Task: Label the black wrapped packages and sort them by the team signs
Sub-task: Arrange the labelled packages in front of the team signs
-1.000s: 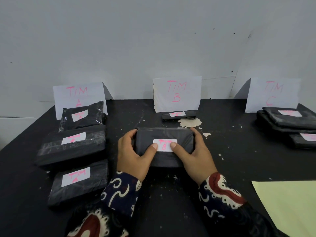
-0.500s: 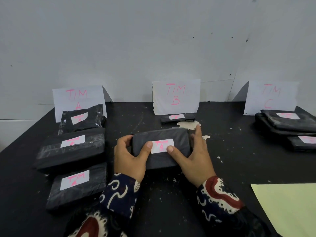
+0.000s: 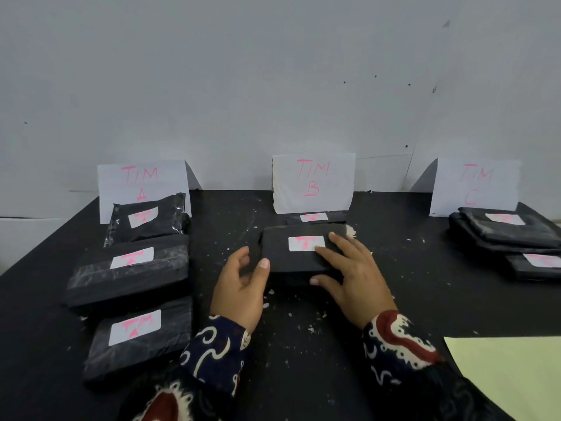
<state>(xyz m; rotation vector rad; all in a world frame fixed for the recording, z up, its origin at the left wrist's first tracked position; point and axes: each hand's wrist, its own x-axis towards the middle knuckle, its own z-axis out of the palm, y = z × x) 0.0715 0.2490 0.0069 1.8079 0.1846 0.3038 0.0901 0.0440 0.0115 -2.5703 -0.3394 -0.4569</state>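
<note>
Black worktop (image 3: 394, 299) w/ TIM B sign (image 3: 314, 183) at back. Labelled pkg (image 3: 299, 252) lay in front of it. R hand (image 3: 349, 275) flat on pkg, fingers straight; L hand (image 3: 239, 284) beside it, loosely curled, holding nothing.

Black wrapped package (image 3: 299, 253) with a white label (image 3: 306, 243) in pink marker is lying flat just in front of my TIM B sign (image 3: 313, 183), right behind it a thinner labelled one (image 3: 315, 218). Three labelled packages (image 3: 129, 268) sit in a row before the TIM A sign (image 3: 142, 183). By the TIM C sign (image 3: 475, 185) there's a stacked pile (image 3: 507, 232) plus one more (image 3: 537, 264) in front.
</note>
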